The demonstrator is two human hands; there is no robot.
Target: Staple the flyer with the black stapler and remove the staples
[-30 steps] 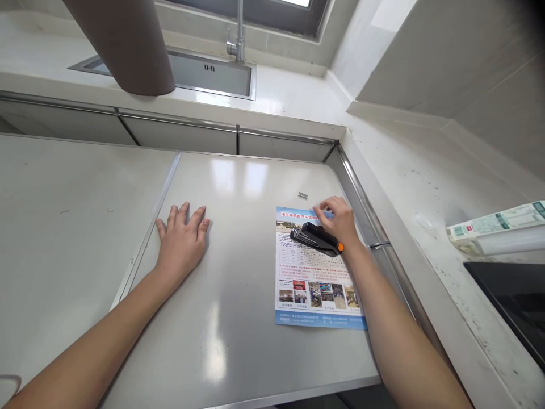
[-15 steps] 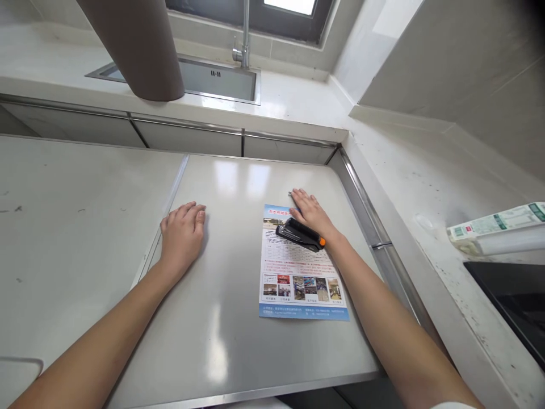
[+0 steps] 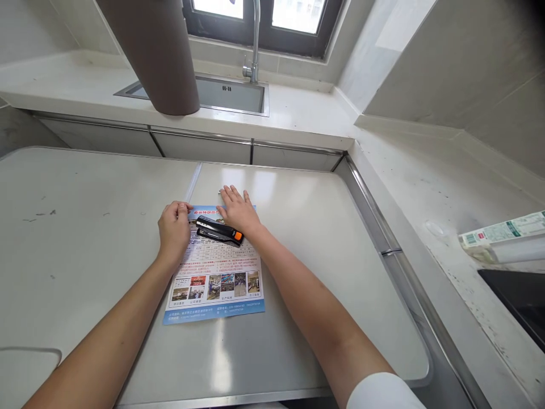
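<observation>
A printed flyer (image 3: 215, 278) with a blue border lies on the pale table (image 3: 298, 272). A black stapler (image 3: 218, 229) with an orange end rests across the flyer's upper part. My left hand (image 3: 174, 228) sits on the flyer's top left corner with fingers curled, thumb at the paper's edge. My right hand (image 3: 239, 209) lies flat on the flyer's top edge just behind the stapler, fingers stretched out. A small metal piece (image 3: 221, 191) shows by the right fingertips.
A sink (image 3: 232, 94) with a faucet (image 3: 254, 40) is set in the counter behind the table. A brown cylinder (image 3: 155, 54) hangs at the upper left. On the right counter are a white box (image 3: 500, 233) and a black cooktop (image 3: 517, 298).
The flyer with the stapler on it has slid left across the table under my right hand. My left hand has curled its fingers and now rests on the flyer's corner.
</observation>
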